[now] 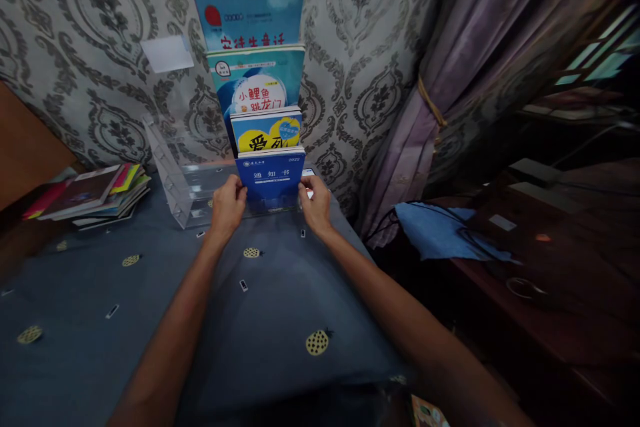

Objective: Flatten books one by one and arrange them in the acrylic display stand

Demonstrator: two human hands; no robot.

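Observation:
A dark blue booklet marked 2022 stands upright at the front of a clear tiered rack. My left hand grips its left edge, and my right hand closes on its right edge. Behind it, stepped upward, are a yellow and blue book, a teal book with a white title circle, and a blue book at the top. The left half of the rack shows no books. Whether the booklet's bottom rests fully in its slot I cannot tell.
A pile of books and booklets lies left of the rack on the pineapple-print cloth. Patterned wallpaper rises behind. To the right hang a tied purple curtain and, lower, a blue cloth with dark cables over it.

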